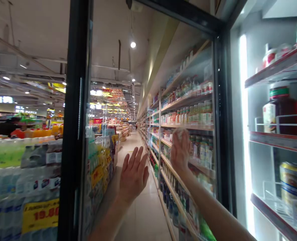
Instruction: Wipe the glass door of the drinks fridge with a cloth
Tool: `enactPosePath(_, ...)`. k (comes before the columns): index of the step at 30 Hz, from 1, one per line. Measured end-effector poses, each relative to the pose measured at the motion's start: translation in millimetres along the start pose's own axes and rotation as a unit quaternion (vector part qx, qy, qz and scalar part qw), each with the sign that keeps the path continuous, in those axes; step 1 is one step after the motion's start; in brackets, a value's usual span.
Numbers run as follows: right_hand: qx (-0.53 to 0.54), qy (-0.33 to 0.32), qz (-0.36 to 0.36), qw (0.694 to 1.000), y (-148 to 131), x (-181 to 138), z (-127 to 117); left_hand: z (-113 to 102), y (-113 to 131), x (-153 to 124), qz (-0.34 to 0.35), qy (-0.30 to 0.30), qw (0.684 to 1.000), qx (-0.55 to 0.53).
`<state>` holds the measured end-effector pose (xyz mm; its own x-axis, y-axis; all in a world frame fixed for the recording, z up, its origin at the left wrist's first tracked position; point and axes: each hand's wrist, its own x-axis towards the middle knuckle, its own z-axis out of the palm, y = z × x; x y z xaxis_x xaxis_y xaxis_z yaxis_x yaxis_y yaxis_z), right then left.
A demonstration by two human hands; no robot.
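In front of me a glass door [151, 100] with a black frame stands swung out from a lit drinks cooler. My right hand [180, 155] is raised against the glass and presses a pale crumpled cloth [180, 133] to it; the hand is somewhat blurred. Lower and to the left, my left hand [134, 172] has its fingers stretched out and slightly spread, palm toward the glass. Nothing shows in it. Whether its palm touches the pane I cannot tell.
Cooler shelves [279, 142] at right hold a dark bottle [281, 110] and a gold-and-blue can [295, 187]. Packed bottles [7, 187] with a yellow price sign [40, 214] stand at left. Through the glass run an aisle floor [143, 214] and bottle-lined shelves [188, 127].
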<state>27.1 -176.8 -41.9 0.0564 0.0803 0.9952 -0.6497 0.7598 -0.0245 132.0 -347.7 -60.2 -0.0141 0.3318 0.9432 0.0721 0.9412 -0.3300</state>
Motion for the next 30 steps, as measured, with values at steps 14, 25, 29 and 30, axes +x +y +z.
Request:
enactPosePath(14,0.018,-0.079,-0.192,0.978,-11.8,4.3,-1.2,0.1,-0.3,-1.2,0.001,-0.005,1.0,-0.002)
enactPosePath(25,-0.001,-0.019,-0.058,0.998,1.8,-9.0,0.0,0.0,-1.0,-1.1,-0.001,-0.002,1.0,-0.004)
enactPosePath(29,-0.013,0.032,0.022,0.999,-1.0,-5.2,2.0,1.1,-1.5,-1.6,0.003,0.002,1.0,-0.006)
enactPosePath(30,-0.003,-0.008,-0.036,0.999,-2.8,-5.2,1.8,1.3,-1.6,-1.7,0.001,0.001,1.0,-0.008)
